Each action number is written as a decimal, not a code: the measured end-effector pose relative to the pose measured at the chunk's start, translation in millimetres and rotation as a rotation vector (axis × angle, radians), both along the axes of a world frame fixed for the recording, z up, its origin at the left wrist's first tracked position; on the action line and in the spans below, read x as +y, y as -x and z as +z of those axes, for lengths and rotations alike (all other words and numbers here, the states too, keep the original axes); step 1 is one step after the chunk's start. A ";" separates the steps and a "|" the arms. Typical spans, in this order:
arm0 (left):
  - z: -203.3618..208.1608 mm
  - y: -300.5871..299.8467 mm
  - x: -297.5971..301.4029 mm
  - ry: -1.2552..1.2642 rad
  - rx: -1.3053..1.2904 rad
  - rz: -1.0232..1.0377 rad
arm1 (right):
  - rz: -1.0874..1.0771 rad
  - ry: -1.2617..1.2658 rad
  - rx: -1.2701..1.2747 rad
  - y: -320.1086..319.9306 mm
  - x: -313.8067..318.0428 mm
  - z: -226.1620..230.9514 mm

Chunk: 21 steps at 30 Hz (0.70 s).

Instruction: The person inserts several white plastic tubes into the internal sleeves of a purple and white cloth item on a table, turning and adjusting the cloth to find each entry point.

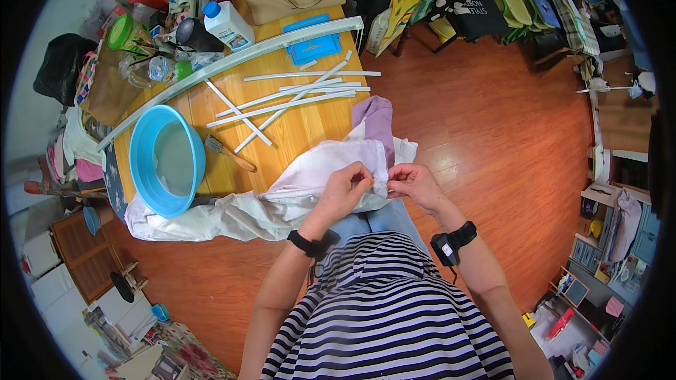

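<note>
Wooden table [310, 134] over red-brown floor, cluttered. White cloth [282, 200] draped off the table edge at 6 o'clock. Left hand [343, 193] and right hand [415, 184], fingers pinched narrow on the cloth's hem. Blue basin [144, 169] at 9 o'clock; white strips [296, 95] at 12 o'clock; brush [229, 153] between.

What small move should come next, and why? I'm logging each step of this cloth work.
Probably draw the two hands slightly apart to pull the edge taut. The left hand and right hand both pinch the white cloth at nearly one spot, and the cloth lies bunched over the wooden table edge.
</note>
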State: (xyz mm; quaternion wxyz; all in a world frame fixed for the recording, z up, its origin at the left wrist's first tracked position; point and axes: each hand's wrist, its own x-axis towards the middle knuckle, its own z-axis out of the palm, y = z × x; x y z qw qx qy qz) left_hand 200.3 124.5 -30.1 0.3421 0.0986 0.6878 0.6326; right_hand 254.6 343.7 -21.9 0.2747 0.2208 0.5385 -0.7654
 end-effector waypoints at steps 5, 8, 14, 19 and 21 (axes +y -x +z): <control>-1.0 -1.4 -1.1 0.024 0.058 0.009 | 0.031 -0.030 -0.012 2.8 0.7 1.7; 1.1 0.3 -3.2 0.073 0.064 -0.012 | 0.014 -0.046 -0.026 4.0 -0.8 1.3; 1.0 2.0 -2.8 0.139 0.116 -0.012 | 0.091 -0.006 0.058 1.5 -3.1 -3.6; -3.2 -1.1 -1.7 0.105 0.130 0.007 | 0.078 -0.002 0.058 3.9 -6.1 -0.9; -0.8 -0.9 -2.5 0.069 0.127 0.011 | 0.047 -0.008 0.065 1.9 -3.1 -6.6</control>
